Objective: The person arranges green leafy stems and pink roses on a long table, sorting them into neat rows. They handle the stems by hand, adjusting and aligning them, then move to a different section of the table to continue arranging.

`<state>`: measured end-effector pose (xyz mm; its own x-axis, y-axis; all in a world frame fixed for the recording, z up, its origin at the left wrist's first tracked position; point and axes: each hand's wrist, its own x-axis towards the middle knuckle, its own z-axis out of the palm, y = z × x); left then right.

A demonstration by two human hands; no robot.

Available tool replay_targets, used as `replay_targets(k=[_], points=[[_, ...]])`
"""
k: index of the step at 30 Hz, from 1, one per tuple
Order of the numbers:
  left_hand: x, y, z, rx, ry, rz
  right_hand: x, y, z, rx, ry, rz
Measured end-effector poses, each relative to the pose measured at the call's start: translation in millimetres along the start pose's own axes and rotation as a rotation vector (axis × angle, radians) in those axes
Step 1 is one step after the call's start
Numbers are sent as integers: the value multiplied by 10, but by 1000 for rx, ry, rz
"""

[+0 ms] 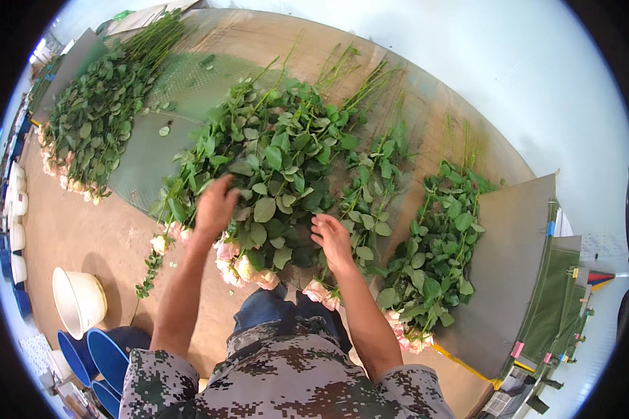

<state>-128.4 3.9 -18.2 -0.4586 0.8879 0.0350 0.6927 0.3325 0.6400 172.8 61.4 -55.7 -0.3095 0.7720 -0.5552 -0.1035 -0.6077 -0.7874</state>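
Leafy cut roses with pale pink and cream blooms lie in heaps across a work table, their stems towards its far side. At the left edge of the middle rose heap is my left hand, slightly blurred, its fingertips over the leaves. My right hand is beside that heap's right edge, fingers curled and a little apart, with no stem seen in it. A smaller row of roses lies just right of it. Pink rose heads hang at the near edge, between my forearms.
One rose bunch lies at the far left, another at the right beside a grey upright panel. A white tub and blue buckets stand on the floor at lower left. A leafy sprig hangs near the left forearm.
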Motion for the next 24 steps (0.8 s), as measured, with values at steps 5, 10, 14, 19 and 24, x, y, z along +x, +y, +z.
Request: replay_targets(k=[5, 10, 14, 19, 24], points=[[-208, 395, 365, 229, -158, 28, 453, 78, 263, -60, 28, -3], [-130, 450, 293, 237, -181, 60, 776, 256, 374, -222, 191, 64], [16, 375, 223, 208, -190, -4, 922, 267, 378, -101, 264, 64], [168, 117, 57, 28, -52, -33, 776, 76, 346, 233, 90, 100], [402, -348, -117, -344, -67, -223, 615, -116, 412, 409, 15, 143]])
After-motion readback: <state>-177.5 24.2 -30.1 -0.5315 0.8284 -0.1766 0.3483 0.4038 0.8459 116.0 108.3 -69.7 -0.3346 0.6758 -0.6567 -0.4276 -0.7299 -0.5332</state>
